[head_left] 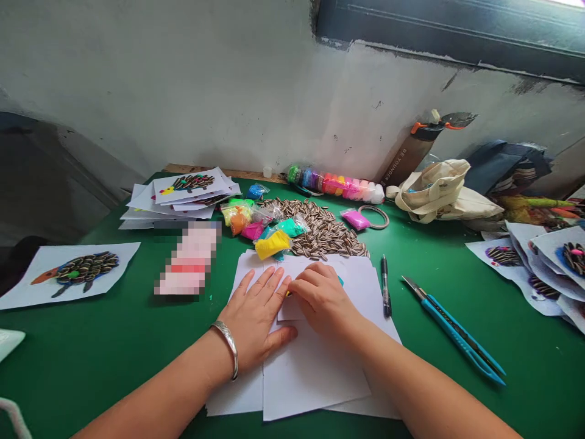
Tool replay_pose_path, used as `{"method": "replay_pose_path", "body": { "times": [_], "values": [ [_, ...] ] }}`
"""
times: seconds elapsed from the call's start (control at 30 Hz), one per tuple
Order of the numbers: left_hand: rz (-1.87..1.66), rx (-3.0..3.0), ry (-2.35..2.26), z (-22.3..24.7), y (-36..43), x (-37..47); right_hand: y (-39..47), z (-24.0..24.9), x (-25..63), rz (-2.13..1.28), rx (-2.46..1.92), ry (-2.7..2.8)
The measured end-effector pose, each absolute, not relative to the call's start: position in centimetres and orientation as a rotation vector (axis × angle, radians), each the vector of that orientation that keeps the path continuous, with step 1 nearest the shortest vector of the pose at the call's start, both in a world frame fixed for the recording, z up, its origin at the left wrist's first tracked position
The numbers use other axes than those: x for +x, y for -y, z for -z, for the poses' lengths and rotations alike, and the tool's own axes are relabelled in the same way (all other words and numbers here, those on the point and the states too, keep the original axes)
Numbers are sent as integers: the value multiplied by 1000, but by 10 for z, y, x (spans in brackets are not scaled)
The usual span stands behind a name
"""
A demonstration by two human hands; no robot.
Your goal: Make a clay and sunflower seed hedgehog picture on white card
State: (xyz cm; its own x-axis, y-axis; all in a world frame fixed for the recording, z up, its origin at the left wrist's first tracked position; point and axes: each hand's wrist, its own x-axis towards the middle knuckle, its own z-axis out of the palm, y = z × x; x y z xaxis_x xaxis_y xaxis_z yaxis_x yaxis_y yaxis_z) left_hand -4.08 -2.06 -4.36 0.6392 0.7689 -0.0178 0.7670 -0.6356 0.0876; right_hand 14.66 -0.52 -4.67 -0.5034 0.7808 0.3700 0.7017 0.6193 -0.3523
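Observation:
My left hand point(258, 314), a silver bangle at its wrist, lies flat with fingers stretched over white paper sheets point(315, 390). Beside it, my right hand point(322, 299) is closed, its fingers bent down onto a smaller white sheet point(286, 312) on top of the stack. A sliver of yellow point(289, 293) shows at the right fingertips; most of it is hidden, so I cannot make out what they press or hold. Some teal material point(340, 280) peeks out behind the right knuckles. Just beyond the hands lie a yellow clay packet point(273, 244) and a heap of sunflower seeds point(326, 228).
A black pen point(386, 286) and a blue utility knife point(457, 335) lie to the right. Seed-decorated pictures sit in a left stack point(183, 198), a single sheet point(86, 274) and a right pile point(525, 268). Behind are colourful clay tubs point(340, 186), a bottle point(414, 149) and a cloth bag point(443, 195).

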Motion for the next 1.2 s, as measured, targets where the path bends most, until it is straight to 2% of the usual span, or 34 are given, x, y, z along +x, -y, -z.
{"method": "replay_pose_path", "body": {
  "times": [0.53,0.8,1.2],
  "values": [
    [-11,2740,-1305,44,22,-41,-7,38,174,-246,-1287,2110],
    [24,2729,-1303,40,21,-39,0,46,159,-300,-1184,2225],
    [-11,2749,-1309,42,21,-40,4,45,148,-184,-1158,2394]
  ]
}}
